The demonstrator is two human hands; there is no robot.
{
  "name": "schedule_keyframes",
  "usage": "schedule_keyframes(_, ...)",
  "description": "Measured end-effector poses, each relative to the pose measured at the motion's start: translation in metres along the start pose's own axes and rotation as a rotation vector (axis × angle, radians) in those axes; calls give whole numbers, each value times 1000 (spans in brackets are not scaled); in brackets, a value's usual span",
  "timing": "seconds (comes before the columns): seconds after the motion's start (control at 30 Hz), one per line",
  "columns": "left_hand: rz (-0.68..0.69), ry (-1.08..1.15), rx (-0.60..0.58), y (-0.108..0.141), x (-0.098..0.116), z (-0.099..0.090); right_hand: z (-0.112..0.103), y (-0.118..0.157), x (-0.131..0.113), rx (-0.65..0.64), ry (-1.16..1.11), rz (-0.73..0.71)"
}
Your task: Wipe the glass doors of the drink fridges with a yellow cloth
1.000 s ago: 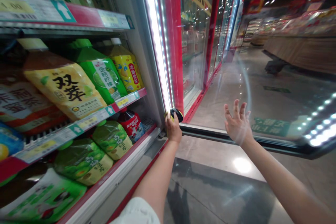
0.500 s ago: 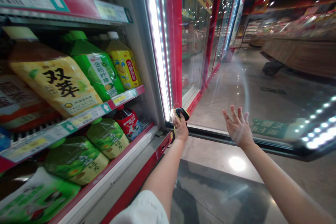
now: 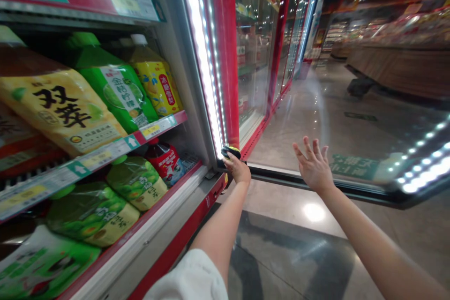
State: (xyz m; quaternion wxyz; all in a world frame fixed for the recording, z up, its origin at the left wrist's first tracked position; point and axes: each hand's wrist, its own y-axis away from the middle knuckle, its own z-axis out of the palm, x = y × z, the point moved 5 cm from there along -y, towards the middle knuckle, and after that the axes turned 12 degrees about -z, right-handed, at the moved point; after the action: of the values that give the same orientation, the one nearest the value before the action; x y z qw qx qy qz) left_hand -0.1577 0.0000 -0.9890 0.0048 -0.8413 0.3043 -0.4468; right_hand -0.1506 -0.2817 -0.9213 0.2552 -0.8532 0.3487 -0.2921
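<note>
Head view: black-yellow pad (image 3: 230, 151) near glass door (image 3: 351, 140).
Left hand (image 3: 240, 170), 5 o'clock, clamps fingers on it; right hand (image 3: 316, 173), 4 o'clock, spreads fingers.

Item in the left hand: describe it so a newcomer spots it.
Follow the white light strip down to its bottom end. There the left hand holds a small rounded item, its black and yellow standing out from the red post.

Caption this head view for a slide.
Left hand holding black-and-yellow object, right hand spread at glass door.
</note>
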Motion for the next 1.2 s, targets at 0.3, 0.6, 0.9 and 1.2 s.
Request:
schedule_keyframes(0.3, 321, -160, -155, 91, 29, 34, -1, -1, 2, -45, -18, 20)
schedule_keyframes(0.6, 989, -324, -296, 57, -10, 4, -11, 1, 14, -53, -89, -9)
schedule_keyframes(0.9, 993, -388, -182, 38, -18, 1, -11, -9, 16, -129, -137, 31)
schedule_keyframes(1.2, 1303, -319, -378, 145, 64, 51, -25, -13, 24, -205, -118, -15)
